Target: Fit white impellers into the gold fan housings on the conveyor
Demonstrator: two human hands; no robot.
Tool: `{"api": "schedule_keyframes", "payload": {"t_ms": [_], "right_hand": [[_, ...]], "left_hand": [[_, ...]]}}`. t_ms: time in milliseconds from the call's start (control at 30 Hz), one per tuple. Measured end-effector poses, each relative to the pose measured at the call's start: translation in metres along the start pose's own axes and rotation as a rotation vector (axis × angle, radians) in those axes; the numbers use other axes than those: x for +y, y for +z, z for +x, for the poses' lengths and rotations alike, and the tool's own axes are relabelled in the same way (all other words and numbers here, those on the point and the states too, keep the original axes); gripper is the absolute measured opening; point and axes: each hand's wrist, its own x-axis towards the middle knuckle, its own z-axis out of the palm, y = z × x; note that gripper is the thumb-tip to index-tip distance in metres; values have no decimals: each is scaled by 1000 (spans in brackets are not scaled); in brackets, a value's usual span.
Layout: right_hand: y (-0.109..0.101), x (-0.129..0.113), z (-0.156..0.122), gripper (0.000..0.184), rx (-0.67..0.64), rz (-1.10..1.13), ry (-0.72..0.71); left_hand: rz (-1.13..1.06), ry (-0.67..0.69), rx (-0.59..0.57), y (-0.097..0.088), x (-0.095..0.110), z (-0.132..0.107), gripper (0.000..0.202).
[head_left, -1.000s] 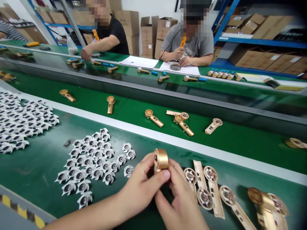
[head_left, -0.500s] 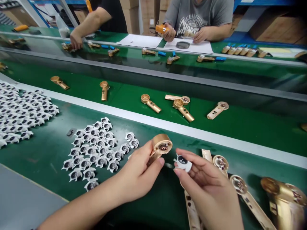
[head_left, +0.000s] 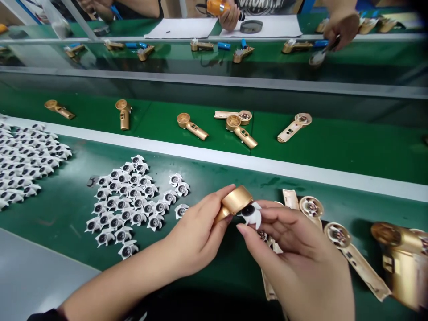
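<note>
Green counter, white impellers at frame left; your left hand grips a gold fan housing, your right hand a single impeller; paper sheets top centre.

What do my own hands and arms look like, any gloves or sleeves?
Your left hand and right hand wear no gloves or rings that show. The left forearm is bare up to a black sleeve; no sleeve shows on the right.
</note>
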Motion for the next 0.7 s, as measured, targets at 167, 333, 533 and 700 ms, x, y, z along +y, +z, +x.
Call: {"api": "schedule_keyframes", "payload": {"t_ms": [167, 333, 533, 700], "right_hand": [[-1, 0, -1, 17, 10, -42, -36], [-3, 5, -3, 18, 0, -59, -105], [-4, 10, 0, 20, -1, -144, -214], [-6, 7, 0, 21, -6, -169, -150]], "left_hand": [[25, -25, -16, 0, 1, 1, 49], [54, -1, -7, 4, -4, 0, 50], [79, -53, -27, 6, -5, -2, 48], [164, -69, -26, 6, -7, -2, 54]]}}
